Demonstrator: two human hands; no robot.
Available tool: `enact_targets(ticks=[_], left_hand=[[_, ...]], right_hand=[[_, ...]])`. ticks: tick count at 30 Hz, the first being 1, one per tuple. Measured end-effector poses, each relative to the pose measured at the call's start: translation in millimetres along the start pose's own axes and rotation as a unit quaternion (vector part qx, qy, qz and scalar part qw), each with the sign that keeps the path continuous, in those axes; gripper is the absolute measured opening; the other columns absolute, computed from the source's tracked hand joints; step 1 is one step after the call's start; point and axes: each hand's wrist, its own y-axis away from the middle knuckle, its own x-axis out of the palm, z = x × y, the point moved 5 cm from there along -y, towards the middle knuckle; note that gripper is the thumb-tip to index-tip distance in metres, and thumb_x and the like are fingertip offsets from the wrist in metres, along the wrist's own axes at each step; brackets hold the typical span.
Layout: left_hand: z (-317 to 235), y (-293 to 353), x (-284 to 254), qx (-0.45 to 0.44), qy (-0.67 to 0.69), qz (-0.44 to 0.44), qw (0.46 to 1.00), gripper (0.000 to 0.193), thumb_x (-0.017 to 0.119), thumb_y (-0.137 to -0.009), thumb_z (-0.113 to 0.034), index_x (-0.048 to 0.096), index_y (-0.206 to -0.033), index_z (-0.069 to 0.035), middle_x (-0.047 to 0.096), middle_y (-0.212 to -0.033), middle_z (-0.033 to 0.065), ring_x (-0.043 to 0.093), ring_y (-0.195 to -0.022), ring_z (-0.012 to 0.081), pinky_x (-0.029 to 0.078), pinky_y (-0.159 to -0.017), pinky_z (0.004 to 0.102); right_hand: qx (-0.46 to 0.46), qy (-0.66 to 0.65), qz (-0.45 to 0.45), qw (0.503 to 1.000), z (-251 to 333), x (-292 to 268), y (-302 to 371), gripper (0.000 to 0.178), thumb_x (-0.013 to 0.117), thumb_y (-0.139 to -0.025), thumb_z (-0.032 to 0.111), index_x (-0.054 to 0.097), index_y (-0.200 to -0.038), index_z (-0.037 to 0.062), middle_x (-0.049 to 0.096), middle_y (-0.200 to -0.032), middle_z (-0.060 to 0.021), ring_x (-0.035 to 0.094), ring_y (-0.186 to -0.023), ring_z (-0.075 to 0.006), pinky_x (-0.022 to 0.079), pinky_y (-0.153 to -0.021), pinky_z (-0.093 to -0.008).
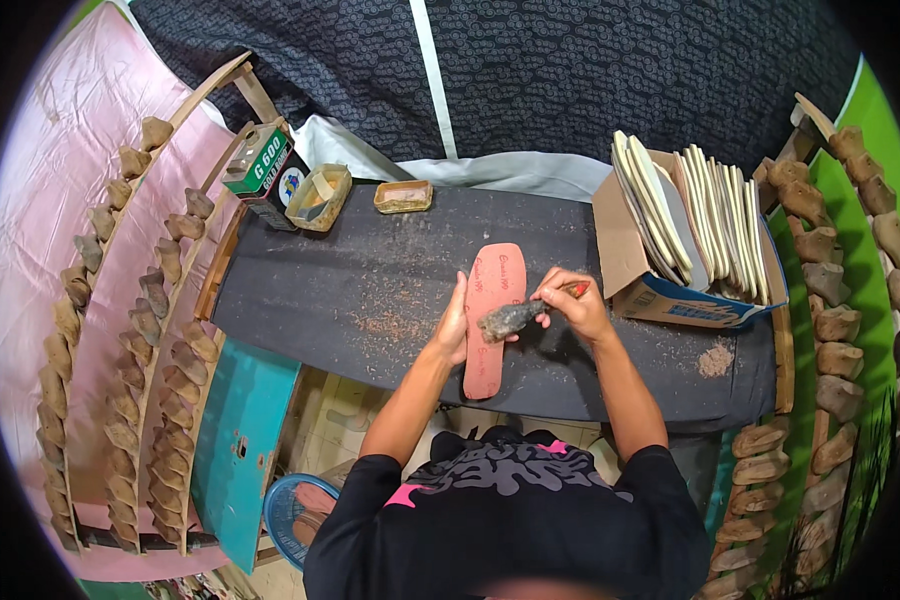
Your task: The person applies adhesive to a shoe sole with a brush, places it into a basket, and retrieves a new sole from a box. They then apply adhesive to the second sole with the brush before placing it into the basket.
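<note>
Your left hand (452, 325) grips the pinkish-red sole-shaped piece (484, 370) by its left edge, thumb along that side and the fingers apparently curled beneath, which likely keeps it steady while leaving its upper face exposed. Your right hand (576, 303) is closed around the handle of the brush (506, 321), its red end poking out past the grip; the clogged, dark head lies over the middle of the piece, pointing toward your left hand. Whether the bristles touch the surface, you cannot tell from above. Beyond your left hand, farther up and left, sit the shallow tray (403, 197), the open tub (319, 198) and the green-and-dark tin (260, 170), probably grouped there to stay within reach. Right of your brush grip, the cardboard box (618, 240) holds pale soles (705, 215) on edge, perhaps so each lifts out singly.
</note>
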Motion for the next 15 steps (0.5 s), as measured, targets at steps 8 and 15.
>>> enact_targets(ticks=[8, 15], left_hand=[[1.4, -12.0, -1.8, -0.004, 0.003, 0.057, 0.998, 0.077, 0.020, -0.090, -0.067, 0.041, -0.133, -0.006, 0.057, -0.116, 0.0164, 0.062, -0.094, 0.0277, 0.057, -0.070, 0.0408], [-5.7, -22.0, -7.9, -0.006, 0.117, -0.048, 0.992, 0.074, 0.021, -0.092, -0.063, 0.041, -0.133, -0.005, 0.057, -0.116, 0.0177, 0.062, -0.094, 0.0285, 0.056, -0.074, 0.0434]], right_hand=[[-0.048, -0.095, -0.184, 0.977, -2.4, -19.7, -20.2, 0.012, 0.055, -0.089, 0.007, 0.059, -0.087, -0.0035, 0.062, -0.084, -0.0136, 0.062, -0.064, -0.0188, 0.052, -0.056, -0.0287], [0.011, 0.005, -0.006, 1.000, 2.1, 0.7, -8.3, 0.011, 0.057, -0.087, 0.004, 0.061, -0.083, -0.0059, 0.062, -0.082, -0.0140, 0.062, -0.061, -0.0184, 0.051, -0.052, -0.0280]])
